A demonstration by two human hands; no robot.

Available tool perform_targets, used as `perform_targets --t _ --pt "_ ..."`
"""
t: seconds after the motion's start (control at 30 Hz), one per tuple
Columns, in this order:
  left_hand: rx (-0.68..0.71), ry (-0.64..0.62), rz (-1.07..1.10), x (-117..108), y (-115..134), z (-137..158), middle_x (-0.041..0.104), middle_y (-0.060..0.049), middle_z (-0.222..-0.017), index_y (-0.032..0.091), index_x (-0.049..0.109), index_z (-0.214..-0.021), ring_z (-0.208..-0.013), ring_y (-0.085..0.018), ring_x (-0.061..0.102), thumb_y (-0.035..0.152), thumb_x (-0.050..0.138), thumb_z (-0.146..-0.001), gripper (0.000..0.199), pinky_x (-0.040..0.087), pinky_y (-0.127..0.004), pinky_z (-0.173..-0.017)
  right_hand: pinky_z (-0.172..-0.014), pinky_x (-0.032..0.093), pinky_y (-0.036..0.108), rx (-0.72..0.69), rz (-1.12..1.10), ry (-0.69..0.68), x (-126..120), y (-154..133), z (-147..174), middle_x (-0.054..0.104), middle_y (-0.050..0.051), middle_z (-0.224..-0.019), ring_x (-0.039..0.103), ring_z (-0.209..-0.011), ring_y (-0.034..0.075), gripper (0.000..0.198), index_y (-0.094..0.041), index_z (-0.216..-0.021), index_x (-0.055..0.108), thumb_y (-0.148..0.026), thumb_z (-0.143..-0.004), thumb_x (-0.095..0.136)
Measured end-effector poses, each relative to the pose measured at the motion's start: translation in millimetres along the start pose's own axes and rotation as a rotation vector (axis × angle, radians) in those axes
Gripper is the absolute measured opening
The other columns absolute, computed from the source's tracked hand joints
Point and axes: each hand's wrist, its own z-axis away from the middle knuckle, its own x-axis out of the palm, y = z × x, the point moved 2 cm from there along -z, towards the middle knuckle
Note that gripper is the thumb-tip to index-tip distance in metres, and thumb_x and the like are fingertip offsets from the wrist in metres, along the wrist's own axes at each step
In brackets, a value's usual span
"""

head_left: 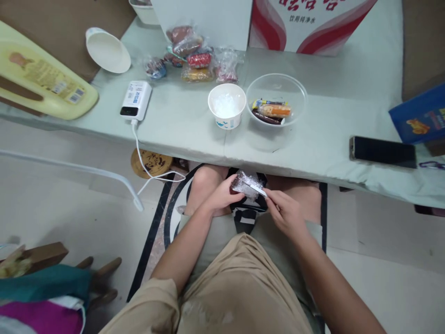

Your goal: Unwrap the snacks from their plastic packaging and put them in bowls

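Note:
Above my lap, my left hand (pixel 225 191) is closed on the side of a crinkled clear plastic-wrapped packet (pixel 239 185). What lies inside the wrap is hard to make out; a dark part shows near my fingers. My right hand (pixel 288 211) pinches a thin, flat, whitish tool (pixel 257 189), whose far end lies against the wrap. Whether the tool is a knife or something else, I cannot tell. On the table in front stand a paper cup (pixel 227 121) with clear crumpled plastic in it and a clear plastic bowl (pixel 301 99) with several wrapped snacks (pixel 273 110).
Several film-wrapped items (pixel 199 60) lie before a white-and-red box (pixel 309 28). A power bank (pixel 136 99) trails a white cable past the table edge. A phone (pixel 382 151) lies at right near a blue package (pixel 420 116); a yellow jug (pixel 45 76) is at left.

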Motion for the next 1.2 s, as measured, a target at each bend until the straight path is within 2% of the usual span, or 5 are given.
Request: perform_targets --t 0.4,0.6,0.77,1.07,1.2 --pt "0.017 0.114 0.186 0 1 18 0.069 -0.010 -0.114 0.016 0.061 -0.123 -0.097 -0.022 0.064 0.037 0.088 -0.061 0.071 0.052 -0.032 -0.085 -0.079 0.059 0.036 -0.026 0.088 0.030 -17 5 30 0.075 0.011 -0.103 0.072 -0.089 0.023 0.035 -0.022 -0.119 0.072 -0.033 -0.100 0.046" --pt "-0.029 0.111 0.421 15 -2 14 0.066 -0.009 -0.113 0.021 0.056 -0.126 -0.090 -0.020 0.065 0.041 0.093 -0.054 0.083 0.055 -0.033 -0.080 -0.079 0.059 0.035 0.059 0.108 0.105 -44 18 51 0.077 0.010 -0.107 0.073 -0.092 0.023 0.030 -0.021 -0.112 0.073 -0.033 -0.097 0.050" --pt "0.035 0.125 0.470 22 6 12 0.055 -0.008 -0.133 0.035 0.042 -0.141 -0.097 -0.020 0.064 0.036 0.094 -0.052 0.104 0.057 -0.033 -0.080 -0.063 0.054 0.032 0.207 0.201 0.168 -73 19 52 0.076 0.008 -0.102 0.067 -0.070 0.020 0.037 -0.021 -0.119 0.070 -0.028 -0.089 0.049" --pt "0.021 0.151 0.652 29 14 13 0.054 -0.001 -0.116 0.033 0.047 -0.120 -0.086 -0.013 0.060 0.033 0.092 -0.055 0.079 0.057 -0.024 -0.068 -0.076 0.055 0.041 0.340 0.238 0.292 -106 43 -25 0.074 0.009 -0.096 0.066 -0.078 0.023 0.035 -0.018 -0.111 0.070 -0.029 -0.081 0.056" --pt "0.007 0.172 0.667 26 18 10 0.055 0.002 -0.104 0.031 0.047 -0.113 -0.078 -0.010 0.060 0.030 0.090 -0.059 0.070 0.056 -0.021 -0.063 -0.104 0.044 0.060 0.225 0.333 0.418 -114 40 -63 0.065 0.018 -0.127 0.058 -0.124 0.036 0.035 -0.017 -0.114 0.067 -0.027 -0.082 0.059"
